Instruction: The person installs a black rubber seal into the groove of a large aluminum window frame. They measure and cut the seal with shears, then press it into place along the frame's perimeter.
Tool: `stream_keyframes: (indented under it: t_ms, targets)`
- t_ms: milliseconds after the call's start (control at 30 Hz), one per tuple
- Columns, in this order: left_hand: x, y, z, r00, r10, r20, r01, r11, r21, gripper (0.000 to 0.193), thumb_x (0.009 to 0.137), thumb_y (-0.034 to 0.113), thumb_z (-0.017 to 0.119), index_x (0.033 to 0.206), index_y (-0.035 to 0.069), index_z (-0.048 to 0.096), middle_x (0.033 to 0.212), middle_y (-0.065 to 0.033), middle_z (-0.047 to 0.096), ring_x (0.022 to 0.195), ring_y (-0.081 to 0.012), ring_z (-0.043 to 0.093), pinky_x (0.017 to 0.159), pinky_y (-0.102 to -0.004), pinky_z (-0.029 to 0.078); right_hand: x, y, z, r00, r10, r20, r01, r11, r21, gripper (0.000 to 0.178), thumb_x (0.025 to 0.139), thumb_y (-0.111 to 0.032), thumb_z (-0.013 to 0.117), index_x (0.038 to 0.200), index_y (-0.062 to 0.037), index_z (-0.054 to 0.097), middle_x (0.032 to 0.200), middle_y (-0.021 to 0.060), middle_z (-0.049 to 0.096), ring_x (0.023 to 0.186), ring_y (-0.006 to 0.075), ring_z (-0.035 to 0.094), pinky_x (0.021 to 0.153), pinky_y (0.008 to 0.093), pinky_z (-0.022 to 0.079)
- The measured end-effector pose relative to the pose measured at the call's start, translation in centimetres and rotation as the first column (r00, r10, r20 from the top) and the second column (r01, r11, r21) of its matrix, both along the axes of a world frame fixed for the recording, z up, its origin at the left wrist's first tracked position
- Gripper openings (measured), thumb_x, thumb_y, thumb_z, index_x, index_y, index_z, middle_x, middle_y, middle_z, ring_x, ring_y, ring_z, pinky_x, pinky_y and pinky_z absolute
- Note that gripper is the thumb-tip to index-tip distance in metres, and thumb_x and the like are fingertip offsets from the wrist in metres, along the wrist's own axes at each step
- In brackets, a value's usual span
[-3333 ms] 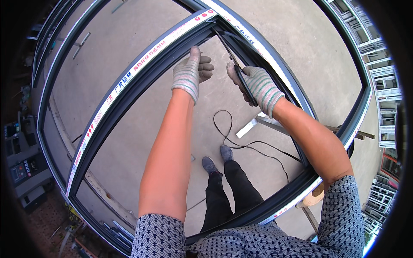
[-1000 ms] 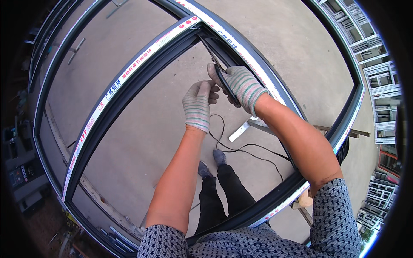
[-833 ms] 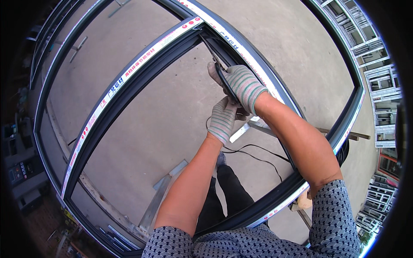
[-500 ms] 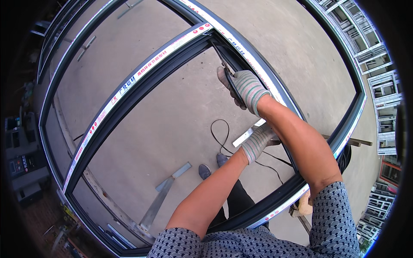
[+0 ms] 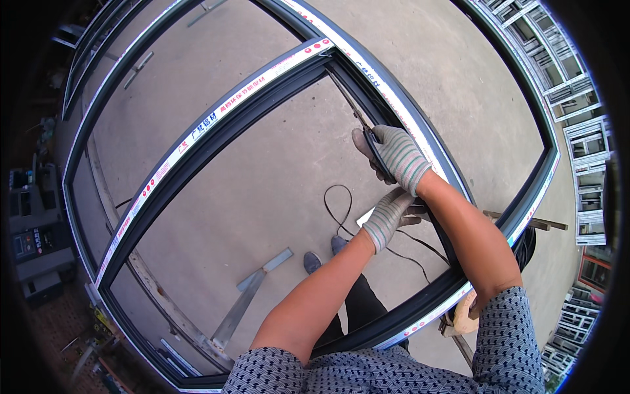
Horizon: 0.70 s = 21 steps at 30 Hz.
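Observation:
My right hand [image 5: 401,154], in a striped knit glove, is closed round a dark-handled, scissors-like hand tool [image 5: 379,156]. A thin dark line [image 5: 341,84] runs from the tool's tip up to an inner corner of the large window frame [image 5: 387,98]; whether it is blade or strip is unclear. Just below, my gloved left hand [image 5: 387,220] is curled at the same side bar, partly behind the right wrist. What its fingers hold is hidden. A black cord or strip [image 5: 338,186] loops beneath the hands, past a pale metal piece [image 5: 365,217].
A crossbar [image 5: 230,98] with printed white film divides the frame, which surrounds my body. Below it stands a metal support [image 5: 246,305]. Stacked window frames [image 5: 587,141] line the right side. At far left is a grey machine [image 5: 39,243]; a coil of black strip [image 5: 525,249] hangs at right.
My right hand and its tool have moved down and right, away from the frame corner. My left hand has shifted slightly, its fingers now close below the right wrist.

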<state>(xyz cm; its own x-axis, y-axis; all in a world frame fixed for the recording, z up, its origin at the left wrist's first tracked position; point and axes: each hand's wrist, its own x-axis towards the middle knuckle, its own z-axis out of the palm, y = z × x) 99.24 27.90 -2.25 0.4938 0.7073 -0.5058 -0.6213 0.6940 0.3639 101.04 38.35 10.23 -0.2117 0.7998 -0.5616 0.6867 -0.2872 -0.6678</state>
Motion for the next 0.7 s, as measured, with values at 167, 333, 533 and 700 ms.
stream_keyframes:
  t_ms: [167, 333, 533, 700]
  targets:
    - [-4.1, 2.5, -0.1, 0.972, 0.181, -0.150, -0.188, 0.981, -0.038, 0.033, 0.099, 0.033, 0.053, 0.119, 0.007, 0.058, 0.104, -0.0094, 0.067, 0.093, -0.0202, 0.068, 0.083, -0.0347, 0.056, 3.1, -1.6, -1.6, 0.986, 0.130, 0.101, -0.165, 0.780, 0.604, 0.040, 0.096, -0.043, 0.063, 0.088, -0.0037, 0.063, 0.059, 0.0017, 0.054, 0.048, 0.0105, 0.052, 0.046, 0.0261, 0.044]
    - [-9.2, 5.3, -0.5, 0.868, 0.334, -0.367, -0.318, 0.942, 0.105, 0.040, 0.100, 0.033, 0.051, 0.121, 0.000, 0.058, 0.101, -0.0135, 0.067, 0.087, -0.0203, 0.066, 0.081, -0.0360, 0.057, 3.5, -2.5, 2.4, 0.951, -0.196, -0.240, 0.242, 0.954, 0.180, 0.041, 0.093, -0.042, 0.066, 0.088, -0.0024, 0.062, 0.065, 0.0021, 0.058, 0.054, 0.0078, 0.055, 0.051, 0.0246, 0.046]
    - [-12.1, 10.4, 2.7, 0.668, 0.481, -0.569, -0.369, 0.877, 0.308, 0.042, 0.101, 0.034, 0.051, 0.120, -0.003, 0.059, 0.099, -0.0144, 0.067, 0.083, -0.0198, 0.066, 0.078, -0.0343, 0.058, 4.2, -2.1, 2.3, 0.925, -0.247, -0.288, 0.292, 0.948, 0.125, 0.042, 0.094, -0.046, 0.064, 0.088, -0.0052, 0.058, 0.064, 0.0001, 0.056, 0.054, 0.0069, 0.054, 0.048, 0.0225, 0.045]
    - [-13.1, 14.4, 4.4, 0.651, 0.516, -0.557, -0.437, 0.855, 0.280, 0.045, 0.099, 0.042, 0.058, 0.114, -0.001, 0.061, 0.096, -0.0120, 0.067, 0.082, -0.0190, 0.066, 0.077, -0.0328, 0.058, 4.1, -1.8, 2.6, 0.917, -0.272, -0.292, 0.309, 0.947, 0.089, 0.041, 0.094, -0.045, 0.063, 0.087, -0.0048, 0.058, 0.063, 0.0003, 0.056, 0.052, 0.0074, 0.054, 0.046, 0.0229, 0.045]
